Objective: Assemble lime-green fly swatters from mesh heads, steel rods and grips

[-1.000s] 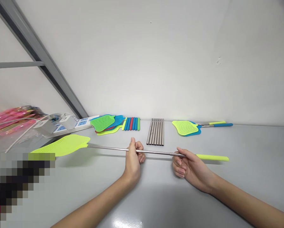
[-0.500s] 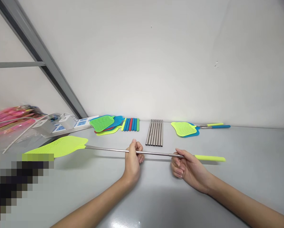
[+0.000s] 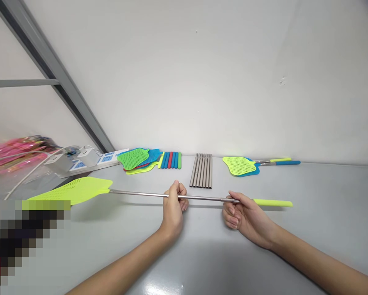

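Observation:
A yellow-green fly swatter (image 3: 85, 189) with a long extended metal rod spans the view above the table, its perforated head to the left and its yellow-green handle to the right. My left hand (image 3: 174, 209) is closed on the middle of the rod, thumb on top. My right hand (image 3: 245, 217) pinches the rod's thicker end just beside the handle, the other fingers curled beneath. Behind my hands lies a row of metal tubes (image 3: 201, 171). Part of the swatter head's lower edge is covered by a pixelated patch.
Loose swatter heads (image 3: 133, 159) lie at the back left, beside a row of coloured handles (image 3: 170, 160). Two swatters (image 3: 239, 166) with handles and rods lie stacked at the back right. A power strip (image 3: 108, 159) with plugged-in chargers and plastic-wrapped pink items (image 3: 20, 153) are at left.
Hardly anything differs. Both hands keep their hold on the rod, and the swatter head has shifted slightly left; the whole view has moved a little.

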`<state>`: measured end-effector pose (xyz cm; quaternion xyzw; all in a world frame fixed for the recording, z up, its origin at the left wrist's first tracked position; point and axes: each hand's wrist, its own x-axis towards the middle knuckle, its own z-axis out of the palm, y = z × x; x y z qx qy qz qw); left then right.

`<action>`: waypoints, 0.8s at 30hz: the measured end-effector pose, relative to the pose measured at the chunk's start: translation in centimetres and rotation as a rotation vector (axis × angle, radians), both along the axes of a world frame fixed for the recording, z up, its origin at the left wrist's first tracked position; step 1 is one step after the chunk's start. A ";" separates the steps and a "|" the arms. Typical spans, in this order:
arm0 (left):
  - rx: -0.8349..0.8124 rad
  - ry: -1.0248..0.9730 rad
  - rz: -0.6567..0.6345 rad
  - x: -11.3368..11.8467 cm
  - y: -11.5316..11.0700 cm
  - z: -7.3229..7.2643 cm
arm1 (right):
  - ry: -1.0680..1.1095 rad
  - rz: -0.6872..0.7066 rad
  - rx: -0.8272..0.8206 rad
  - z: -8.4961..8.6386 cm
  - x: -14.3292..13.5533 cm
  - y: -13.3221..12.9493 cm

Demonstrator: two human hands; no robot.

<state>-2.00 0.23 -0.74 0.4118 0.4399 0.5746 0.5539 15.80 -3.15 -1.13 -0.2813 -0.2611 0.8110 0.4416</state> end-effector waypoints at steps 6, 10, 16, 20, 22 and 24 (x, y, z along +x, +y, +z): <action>0.003 0.003 0.026 0.2 0.0 0.0 | -0.015 -0.002 -0.004 -0.3 0.0 0.1; -0.010 -0.005 0.032 0.2 0.2 0.1 | -0.008 -0.044 0.013 -0.6 0.0 0.2; -0.028 -0.068 -0.005 0.2 0.3 0.2 | -0.003 -0.066 0.034 -0.5 0.0 0.0; -0.031 -0.119 -0.029 0.1 0.2 0.3 | 0.002 -0.070 0.038 -0.3 -0.1 0.0; -0.037 -0.147 -0.033 0.1 0.2 0.3 | 0.005 -0.070 0.037 -0.4 -0.1 0.0; -0.046 -0.165 -0.029 0.1 0.2 0.2 | 0.009 -0.069 0.032 -0.4 0.0 0.1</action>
